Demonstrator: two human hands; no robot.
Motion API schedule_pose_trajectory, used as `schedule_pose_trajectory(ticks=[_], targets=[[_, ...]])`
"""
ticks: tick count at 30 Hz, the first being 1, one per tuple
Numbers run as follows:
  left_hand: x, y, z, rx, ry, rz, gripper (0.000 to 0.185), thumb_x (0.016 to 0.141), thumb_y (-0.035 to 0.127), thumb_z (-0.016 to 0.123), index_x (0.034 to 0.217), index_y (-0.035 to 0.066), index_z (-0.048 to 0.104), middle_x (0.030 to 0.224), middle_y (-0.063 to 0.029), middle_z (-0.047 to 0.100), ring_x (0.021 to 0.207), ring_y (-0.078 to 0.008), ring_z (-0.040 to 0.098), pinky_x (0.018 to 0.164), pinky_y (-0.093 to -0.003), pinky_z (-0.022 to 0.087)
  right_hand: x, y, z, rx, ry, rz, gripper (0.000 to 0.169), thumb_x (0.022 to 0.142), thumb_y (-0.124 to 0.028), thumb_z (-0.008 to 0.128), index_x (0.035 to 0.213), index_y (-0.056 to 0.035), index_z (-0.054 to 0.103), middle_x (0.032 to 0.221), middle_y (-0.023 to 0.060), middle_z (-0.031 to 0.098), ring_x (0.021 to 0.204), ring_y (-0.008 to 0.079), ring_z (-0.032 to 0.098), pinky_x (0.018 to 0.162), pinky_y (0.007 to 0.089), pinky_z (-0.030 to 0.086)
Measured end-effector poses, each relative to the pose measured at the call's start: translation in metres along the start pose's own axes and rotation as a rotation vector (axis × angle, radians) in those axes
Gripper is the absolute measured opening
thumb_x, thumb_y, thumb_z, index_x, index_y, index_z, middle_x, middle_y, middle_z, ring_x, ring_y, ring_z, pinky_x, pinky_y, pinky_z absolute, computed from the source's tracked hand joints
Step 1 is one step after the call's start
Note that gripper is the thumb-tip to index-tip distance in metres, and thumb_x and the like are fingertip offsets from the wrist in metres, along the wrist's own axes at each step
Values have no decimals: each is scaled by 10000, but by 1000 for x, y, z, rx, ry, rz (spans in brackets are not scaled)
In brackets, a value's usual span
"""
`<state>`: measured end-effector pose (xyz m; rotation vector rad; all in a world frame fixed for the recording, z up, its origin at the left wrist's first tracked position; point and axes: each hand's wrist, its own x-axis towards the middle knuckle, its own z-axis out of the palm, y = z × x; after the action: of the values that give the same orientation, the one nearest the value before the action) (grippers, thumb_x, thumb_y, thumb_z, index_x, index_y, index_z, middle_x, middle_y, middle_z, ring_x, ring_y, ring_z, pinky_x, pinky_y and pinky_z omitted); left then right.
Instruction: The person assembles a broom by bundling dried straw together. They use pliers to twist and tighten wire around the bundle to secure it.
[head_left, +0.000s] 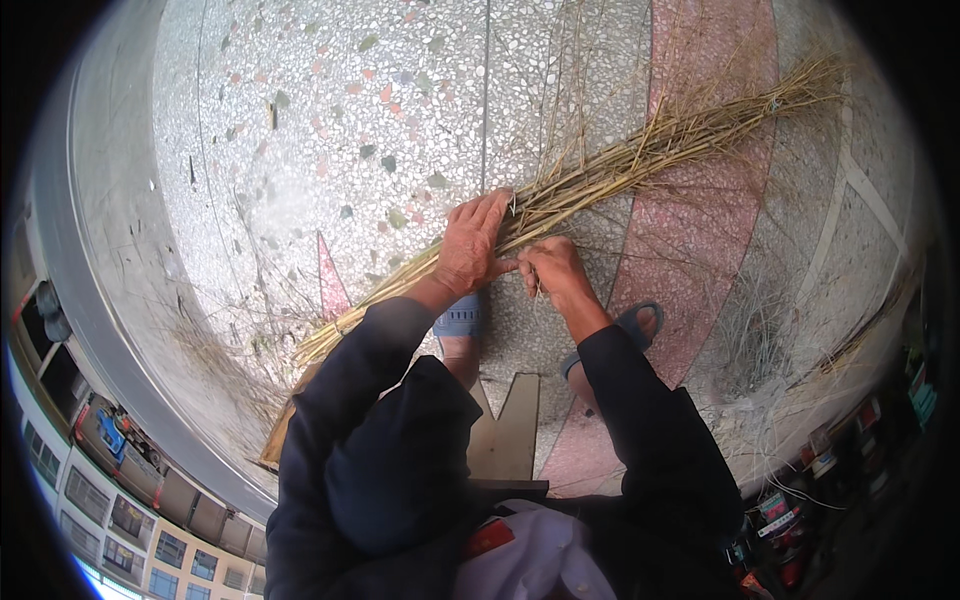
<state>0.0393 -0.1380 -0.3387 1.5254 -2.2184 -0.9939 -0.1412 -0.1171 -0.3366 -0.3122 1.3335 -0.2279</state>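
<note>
A long bundle of dry plant stalks (600, 180) runs diagonally in front of me, from lower left to upper right. My left hand (474, 244) lies across its middle, fingers over the stalks and thumb stretched toward my other hand. A pale tie (512, 202) shows around the bundle at the left fingertips. Just below the bundle, my right hand (556, 270) is curled, its fingers pinched on what looks like a thin pale strand (536, 298). Another tie (775, 104) binds the bushy far end.
Loose thin strands (757, 330) lie heaped on the terrazzo floor (300, 165) at right. Scattered twigs (217, 360) lie at left. My sandalled feet (457, 319) flank a wooden bench part (506, 442). Assorted goods (795, 517) crowd the lower right.
</note>
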Motion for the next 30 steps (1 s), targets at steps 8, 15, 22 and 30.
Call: schedule_pose_trajectory(ticks=[8,15,22,30], targets=[[-3,-7,13,21,88,40,988,586,225,870,1436,33,404,1357,-166,542,1208,-357,535,1007,-465,413,-20,-1,3,-214,-3,-128,167,952,-66,527,890,73,596,747,126,651,554,177,626,462,299,520],[-2,-11,11,1,101,84,928,637,267,847,1411,-23,424,1314,-216,548,1168,-389,544,982,-480,427,-39,-32,6,256,-50,16,158,957,-78,561,927,71,605,830,137,675,667,196,673,586,338,575],[-3,-9,8,14,121,135,850,751,406,763,1364,-79,431,1290,-239,536,1160,-389,527,993,-487,409,-44,-39,9,185,-92,6,212,967,-126,533,970,78,593,847,158,688,688,213,690,599,314,570],[1,-8,5,59,97,194,819,703,296,783,1345,-85,448,1320,-241,529,1201,-393,519,1026,-502,404,-50,-59,-12,-108,-219,-56,229,961,-149,513,968,65,592,820,168,697,705,230,709,592,302,567]])
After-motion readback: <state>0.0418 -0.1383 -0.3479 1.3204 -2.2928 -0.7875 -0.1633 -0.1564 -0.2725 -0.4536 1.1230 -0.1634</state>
